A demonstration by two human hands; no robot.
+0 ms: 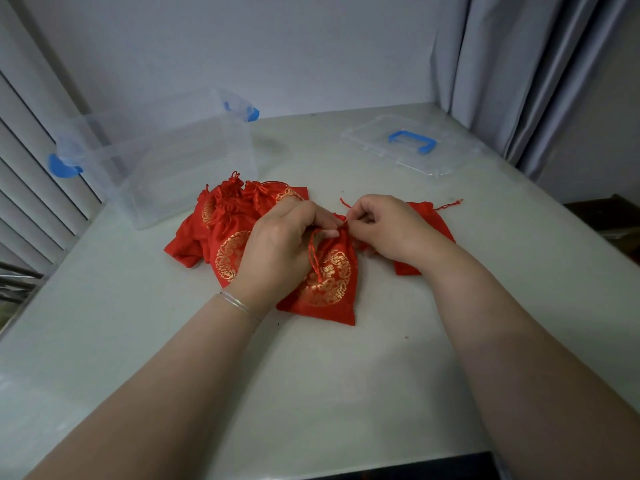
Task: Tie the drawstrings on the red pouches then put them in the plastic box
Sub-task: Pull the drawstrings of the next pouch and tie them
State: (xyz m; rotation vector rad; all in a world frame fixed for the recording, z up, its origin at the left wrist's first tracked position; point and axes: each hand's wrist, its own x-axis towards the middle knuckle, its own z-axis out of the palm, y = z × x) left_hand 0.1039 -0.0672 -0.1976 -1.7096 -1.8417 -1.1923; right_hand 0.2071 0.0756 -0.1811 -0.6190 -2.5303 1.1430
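A red pouch with a gold round pattern lies on the white table in front of me. My left hand pinches its gathered neck and a loop of red drawstring. My right hand pinches the other end of the drawstring at the pouch's top. A heap of several red pouches sits to the left, behind my left hand. Another red pouch lies partly hidden under my right hand. The clear plastic box with blue clips stands open at the back left.
The box's clear lid with a blue handle lies at the back right of the table. A grey curtain hangs at the right. Window blinds run along the left edge.
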